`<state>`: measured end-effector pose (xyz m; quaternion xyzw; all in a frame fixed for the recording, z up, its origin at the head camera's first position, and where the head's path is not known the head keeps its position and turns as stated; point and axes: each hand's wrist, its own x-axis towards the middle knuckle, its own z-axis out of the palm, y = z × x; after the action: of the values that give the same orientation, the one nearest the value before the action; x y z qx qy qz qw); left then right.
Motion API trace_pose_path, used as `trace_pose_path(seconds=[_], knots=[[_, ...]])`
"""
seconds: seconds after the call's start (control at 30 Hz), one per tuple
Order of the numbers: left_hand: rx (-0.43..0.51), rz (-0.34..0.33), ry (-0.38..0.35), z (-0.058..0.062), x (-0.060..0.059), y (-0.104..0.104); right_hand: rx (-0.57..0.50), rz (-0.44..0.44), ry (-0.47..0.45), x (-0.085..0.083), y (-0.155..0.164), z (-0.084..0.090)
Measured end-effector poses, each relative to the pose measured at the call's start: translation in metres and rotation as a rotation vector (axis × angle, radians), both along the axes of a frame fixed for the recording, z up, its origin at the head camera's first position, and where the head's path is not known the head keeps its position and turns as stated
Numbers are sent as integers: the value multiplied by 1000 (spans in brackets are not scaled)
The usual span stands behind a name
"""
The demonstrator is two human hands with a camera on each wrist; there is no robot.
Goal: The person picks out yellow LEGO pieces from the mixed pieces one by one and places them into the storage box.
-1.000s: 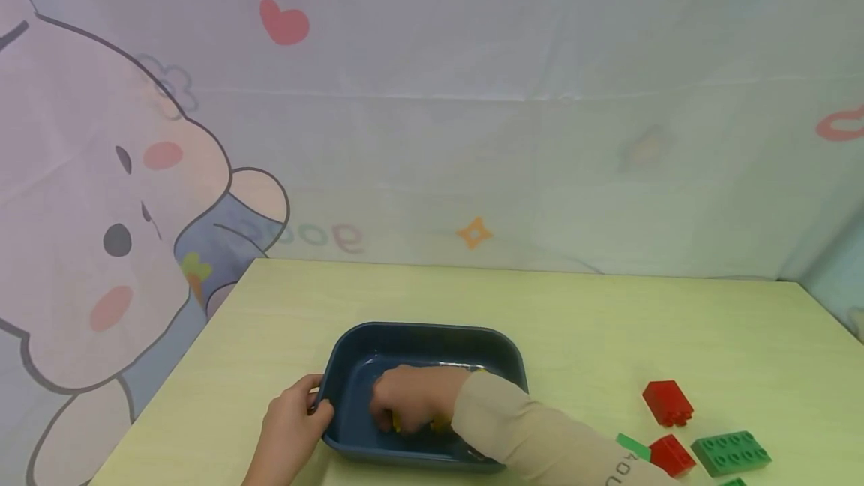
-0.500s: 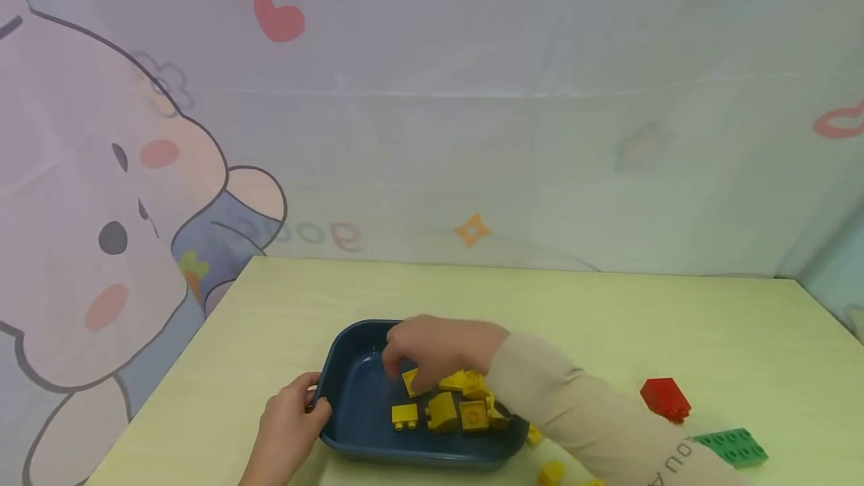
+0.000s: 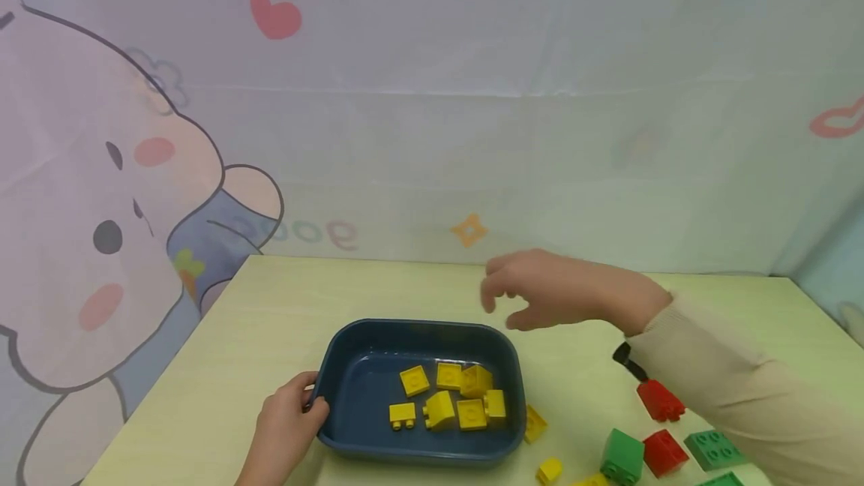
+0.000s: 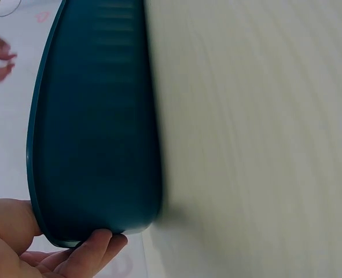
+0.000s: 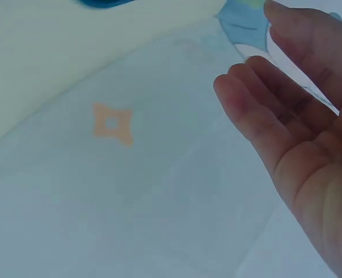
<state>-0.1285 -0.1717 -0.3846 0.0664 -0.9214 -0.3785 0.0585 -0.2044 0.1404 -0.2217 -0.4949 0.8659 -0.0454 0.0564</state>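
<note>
A dark blue tray (image 3: 421,457) stands on the table with several yellow building blocks (image 3: 439,410) inside, mostly in its right half. My left hand (image 3: 286,422) grips the tray's left end, thumb over the rim; the left wrist view shows its fingers (image 4: 88,255) against the outer wall. Above the table, beyond the tray's right back corner, my right hand (image 3: 550,287) is raised, its fingers loosely bent. Nothing lies between its thumb and fingers in the right wrist view, where the same hand (image 5: 304,139) shows its palm side.
Right of the tray lie loose yellow blocks (image 3: 550,471), a green block (image 3: 622,456), a red block (image 3: 664,453) and a studded green block (image 3: 714,449). A red piece with a black part (image 3: 660,400) sits behind them, partly under the right sleeve. A printed cloth (image 3: 418,133) hangs behind the table.
My right hand has come up out of the tray and moved right and back, leaving the yellow blocks in view. The left hand stays on the tray's end.
</note>
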Motion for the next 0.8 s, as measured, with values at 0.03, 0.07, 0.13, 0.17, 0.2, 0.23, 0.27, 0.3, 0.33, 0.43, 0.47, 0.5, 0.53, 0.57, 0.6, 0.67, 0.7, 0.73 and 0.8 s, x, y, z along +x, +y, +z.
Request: trace_pose_path(seconds=[0.03, 0.07, 0.13, 0.17, 0.2, 0.23, 0.27, 0.3, 0.33, 0.43, 0.47, 0.5, 0.53, 0.57, 0.6, 0.67, 0.7, 0.73, 0.8], knots=[[-2, 1, 3, 0, 0, 0, -2, -7, -1, 3, 9, 1], [-5, 1, 5, 0, 0, 1, -6, -10, -3, 5, 18, 2], [-4, 4, 3, 0, 0, 1, -17, -21, -13, 11, 34, -1], [-3, 5, 1, 0, -1, 2, -23, -20, -29, 14, 42, -5], [0, 5, -1, 0, 0, 3, -21, -28, -58, 18, 48, -11], [3, 5, -3, 0, 0, 3, -14, -31, -92, 23, 54, -18], [4, 5, -6, 0, 0, 4, -1, -31, -129, 28, 59, -28], [6, 6, -9, -1, 1, 4, 10, -20, -165, 34, 63, -39], [9, 5, -11, -1, 1, 4, 27, -16, -208, 40, 66, -50], [17, 3, -5, 0, 2, 4, 46, 58, -270, 57, 74, -83], [17, 3, -1, 1, 2, 4, 35, 85, -274, 61, 76, -93], [19, 2, 1, 1, 1, 4, 17, 112, -269, 64, 78, -101], [22, 1, 3, 1, 1, 4, -7, 140, -260, 67, 79, -108], [21, 1, 4, 2, 1, 4, -31, 171, -243, 68, 79, -115], [20, 1, 2, 2, 1, 4, -54, 202, -225, 69, 79, -121], [18, 3, -8, 1, 1, 4, -71, 236, -201, 71, 80, -132], [18, 5, -13, 0, 1, 4, -80, 268, -166, 70, 80, -138], [17, 7, -16, 0, 1, 4, -84, 294, -136, 70, 80, -143], [17, 9, -18, -1, 2, 5, -88, 317, -107, 69, 82, -154]])
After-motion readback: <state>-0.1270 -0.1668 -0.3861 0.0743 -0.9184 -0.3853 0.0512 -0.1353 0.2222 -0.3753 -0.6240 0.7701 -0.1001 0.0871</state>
